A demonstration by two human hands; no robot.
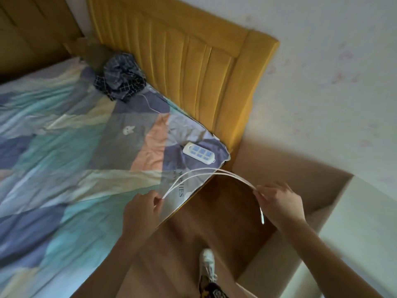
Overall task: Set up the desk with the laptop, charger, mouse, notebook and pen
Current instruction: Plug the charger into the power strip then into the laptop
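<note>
A white charger cable [206, 172] arcs in a doubled loop between my two hands, above the corner of the bed. My left hand [141, 208] pinches one end of the loop. My right hand [279, 203] grips the other end, and the cable's free tip [262, 216] hangs down below its fingers. A white power strip [198, 152] with blue sockets lies on the bedsheet just beyond the cable, a thin white wire running from it toward the headboard. No laptop, mouse, notebook or pen is in view.
The bed [64, 158] with a patterned sheet fills the left. A crumpled dark checked cloth [120, 79] lies by the yellow padded headboard [182, 57]. Wooden floor [214, 222] lies beneath my hands, with my white shoe [207, 263] on it. A pale wall [333, 93] stands at the right.
</note>
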